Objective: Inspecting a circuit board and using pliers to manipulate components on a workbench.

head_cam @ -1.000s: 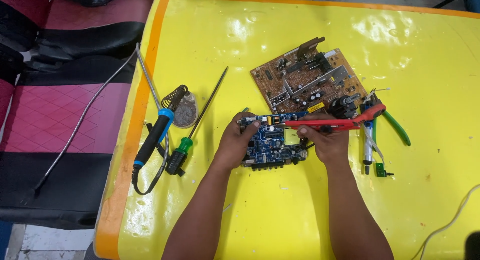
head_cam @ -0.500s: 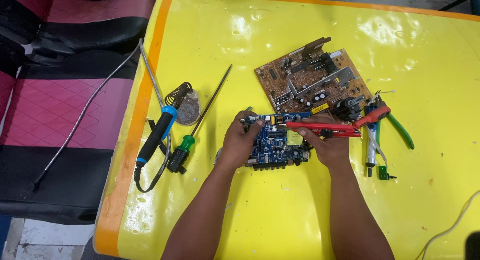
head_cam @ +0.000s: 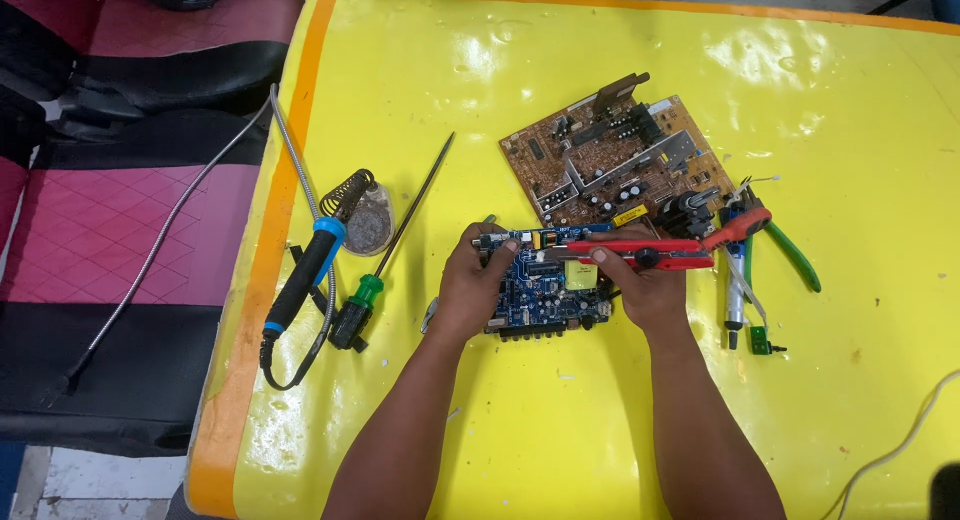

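Note:
A blue circuit board (head_cam: 545, 292) lies on the yellow table (head_cam: 560, 70). My left hand (head_cam: 472, 285) grips the board's left edge, thumb on top. My right hand (head_cam: 645, 280) rests on the board's right side and holds red-handled pliers (head_cam: 660, 252) lying across the board's top edge, jaws pointing left. Just behind the blue board sits a larger brown circuit board (head_cam: 610, 160) with many components.
Left of my hands lie a green-handled screwdriver (head_cam: 385, 265), a blue-handled soldering iron (head_cam: 305, 275) on its coiled stand and a round tin (head_cam: 370, 225). Green-handled pliers (head_cam: 790, 252) and a desoldering pump (head_cam: 735, 300) lie to the right. Dark and pink seat cushions (head_cam: 110, 220) border the table's left edge.
Hands, board and pliers stay in much the same grip; only the view has shifted slightly.

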